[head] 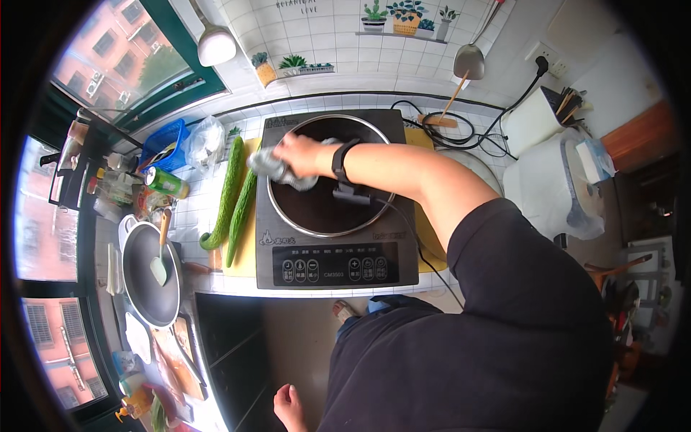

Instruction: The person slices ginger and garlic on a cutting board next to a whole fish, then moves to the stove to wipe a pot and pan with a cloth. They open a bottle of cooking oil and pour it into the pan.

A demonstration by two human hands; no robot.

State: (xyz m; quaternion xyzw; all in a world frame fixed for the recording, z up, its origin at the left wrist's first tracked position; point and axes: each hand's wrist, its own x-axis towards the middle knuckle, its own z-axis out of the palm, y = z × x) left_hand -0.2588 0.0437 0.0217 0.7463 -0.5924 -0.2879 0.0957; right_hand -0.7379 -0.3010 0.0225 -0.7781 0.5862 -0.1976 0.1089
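Note:
My right hand (302,155) holds a grey-white cloth (280,170) over the upper left part of the round plate of an induction cooktop (337,272); cloth and fingers are blurred. Two long green cucumbers, one (229,186) curled at its lower end and the other (241,218) straighter, lie left of the cooktop, partly on a yellow mat (249,267). At the bottom, my left hand (289,405) hangs below the counter's front edge with its fingers curled, away from the things on the counter. Whether it is open or closed does not show plainly.
Left on the counter are a pan (151,299) with a spatula (158,270), a green can (166,182), a blue basket (174,148) and a plastic bag (206,143). A knife (188,359) rests on a cutting board (186,337). Black cable (448,127) coils behind at right.

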